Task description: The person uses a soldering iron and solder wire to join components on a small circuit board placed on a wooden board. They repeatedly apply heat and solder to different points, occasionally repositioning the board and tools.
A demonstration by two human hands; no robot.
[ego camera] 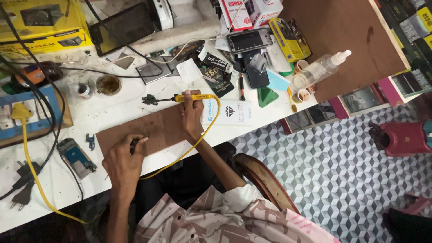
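Note:
My right hand [192,109] grips a yellow-handled soldering iron [194,97] whose dark tip [165,100] points left at a small black part [150,100] on the white table [54,186]. Its yellow cord [198,143] loops back toward my body. My left hand [123,164] rests on the near edge of a brown board [153,128], fingers curled around a small dark object [134,142] that is mostly hidden. A phone circuit board [77,157] lies left of that hand.
Phones [249,40], boxes [40,20], a tablet [121,27], a spray bottle [320,68], small pots [108,84] and a power strip [27,114] with cables crowd the table. A wooden chair back [265,180] is behind me. A red stool [405,138] stands on the patterned floor.

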